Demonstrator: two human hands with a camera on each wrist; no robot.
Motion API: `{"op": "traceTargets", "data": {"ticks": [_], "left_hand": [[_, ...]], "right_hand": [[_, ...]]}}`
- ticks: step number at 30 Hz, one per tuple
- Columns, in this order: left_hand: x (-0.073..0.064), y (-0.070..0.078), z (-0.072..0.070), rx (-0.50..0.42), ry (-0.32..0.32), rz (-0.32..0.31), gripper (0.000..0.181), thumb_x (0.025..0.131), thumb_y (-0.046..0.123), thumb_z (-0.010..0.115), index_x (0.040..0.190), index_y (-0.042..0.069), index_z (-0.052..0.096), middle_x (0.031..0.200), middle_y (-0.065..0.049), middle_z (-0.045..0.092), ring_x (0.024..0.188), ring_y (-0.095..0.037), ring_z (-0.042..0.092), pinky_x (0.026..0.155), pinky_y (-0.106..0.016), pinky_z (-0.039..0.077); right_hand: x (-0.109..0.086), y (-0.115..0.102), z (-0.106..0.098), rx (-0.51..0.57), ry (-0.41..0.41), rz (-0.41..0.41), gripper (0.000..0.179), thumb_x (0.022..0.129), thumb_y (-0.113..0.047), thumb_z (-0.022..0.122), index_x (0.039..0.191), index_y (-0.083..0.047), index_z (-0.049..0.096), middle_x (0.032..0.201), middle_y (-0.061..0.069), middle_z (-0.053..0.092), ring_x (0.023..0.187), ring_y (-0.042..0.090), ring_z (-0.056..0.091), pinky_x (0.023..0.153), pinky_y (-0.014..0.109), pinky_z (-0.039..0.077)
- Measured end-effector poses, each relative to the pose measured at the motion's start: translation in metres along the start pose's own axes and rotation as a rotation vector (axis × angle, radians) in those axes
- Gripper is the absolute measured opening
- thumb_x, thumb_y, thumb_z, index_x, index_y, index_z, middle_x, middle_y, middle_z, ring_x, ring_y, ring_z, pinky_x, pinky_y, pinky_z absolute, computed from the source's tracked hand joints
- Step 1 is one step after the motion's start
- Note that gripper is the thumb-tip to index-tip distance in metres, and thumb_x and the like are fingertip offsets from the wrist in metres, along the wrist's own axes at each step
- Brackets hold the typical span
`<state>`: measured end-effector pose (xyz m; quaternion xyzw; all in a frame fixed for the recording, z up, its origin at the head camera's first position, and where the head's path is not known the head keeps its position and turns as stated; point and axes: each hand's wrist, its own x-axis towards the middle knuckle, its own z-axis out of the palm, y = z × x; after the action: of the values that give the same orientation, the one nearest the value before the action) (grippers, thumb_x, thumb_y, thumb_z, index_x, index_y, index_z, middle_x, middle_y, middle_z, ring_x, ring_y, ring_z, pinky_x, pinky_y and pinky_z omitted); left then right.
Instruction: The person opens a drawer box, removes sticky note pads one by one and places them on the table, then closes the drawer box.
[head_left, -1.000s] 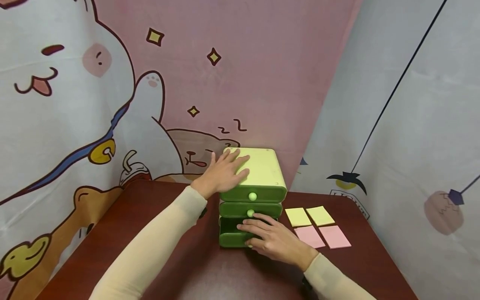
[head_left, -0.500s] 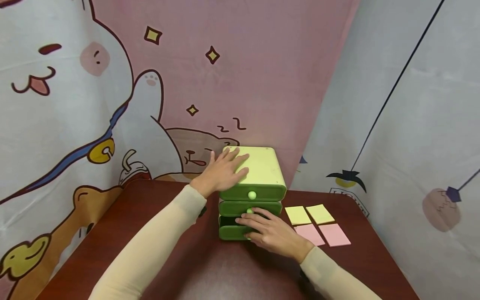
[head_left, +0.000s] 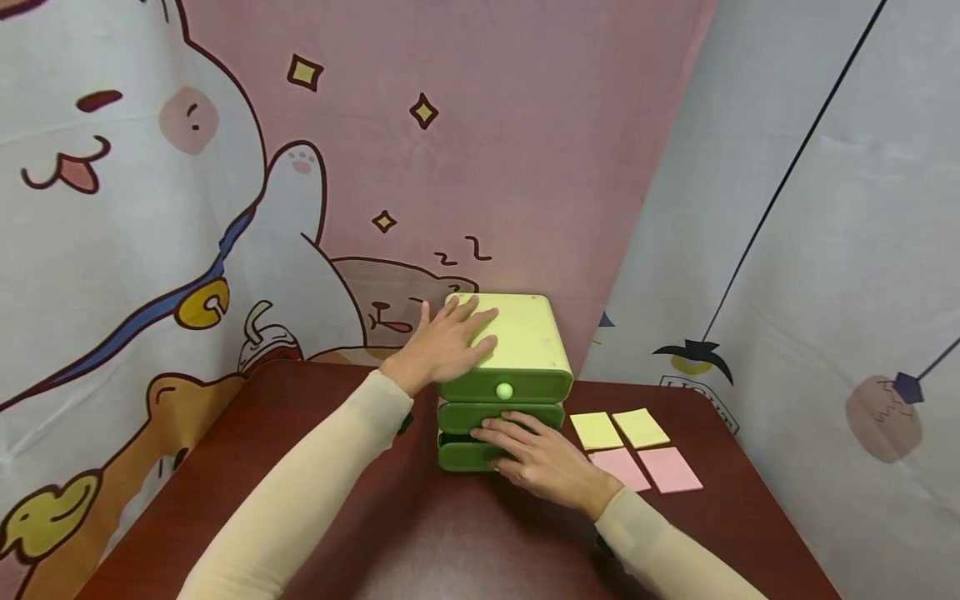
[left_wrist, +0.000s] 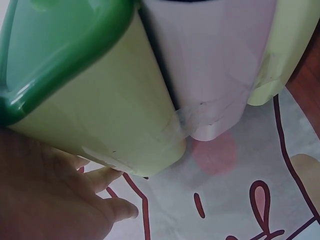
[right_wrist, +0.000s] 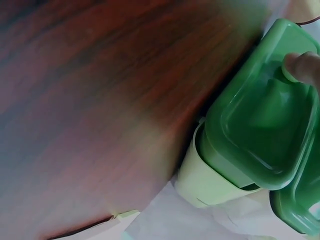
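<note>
A small three-tier drawer box [head_left: 525, 329] stands on the table, with a pale yellow top and green drawer fronts. My left hand [head_left: 442, 346] rests on the top with fingers spread; the left wrist view shows it along the yellow side wall [left_wrist: 110, 105]. My right hand [head_left: 547, 467] is at the front, its fingers stretched over the middle drawer [head_left: 465, 417]. Its thumb touches the round knob [right_wrist: 289, 75] of the bottom drawer [right_wrist: 255, 125], which sticks out a little from its yellow casing. Part of the bottom drawer's front is hidden behind the right hand.
Right of the box lie two yellow note pads [head_left: 596, 431] and two pink note pads [head_left: 670, 470]. A dark red-brown table [head_left: 420, 533] carries everything. Behind it hangs a cartoon-printed cloth [head_left: 540, 167] close to the box.
The bottom drawer has slid inward, away from me, leaving a much narrower gap above its front. My right hand has moved forward with it. My left hand has stayed on top.
</note>
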<state>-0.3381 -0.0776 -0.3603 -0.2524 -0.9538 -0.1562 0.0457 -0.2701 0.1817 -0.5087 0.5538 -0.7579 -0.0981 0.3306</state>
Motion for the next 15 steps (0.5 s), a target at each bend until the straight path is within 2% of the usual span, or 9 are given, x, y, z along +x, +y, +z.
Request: {"op": "traceTargets", "data": {"ticks": [15], "left_hand": [[0.0009,-0.0016,0.0027,-0.01,0.008,0.001,0.07,0.122,0.063,0.033,0.186,0.035,0.033,0.198,-0.007,0.02,0.186,-0.041,0.008,0.145,-0.079,-0.001]], "right_hand": [[0.0015,-0.0002,0.006,-0.049,0.025,0.017,0.028,0.096,-0.037,0.099,0.12,-0.026,0.09,0.169,0.004,0.068,0.158,0.024,0.064,0.131,0.045,0.053]]}}
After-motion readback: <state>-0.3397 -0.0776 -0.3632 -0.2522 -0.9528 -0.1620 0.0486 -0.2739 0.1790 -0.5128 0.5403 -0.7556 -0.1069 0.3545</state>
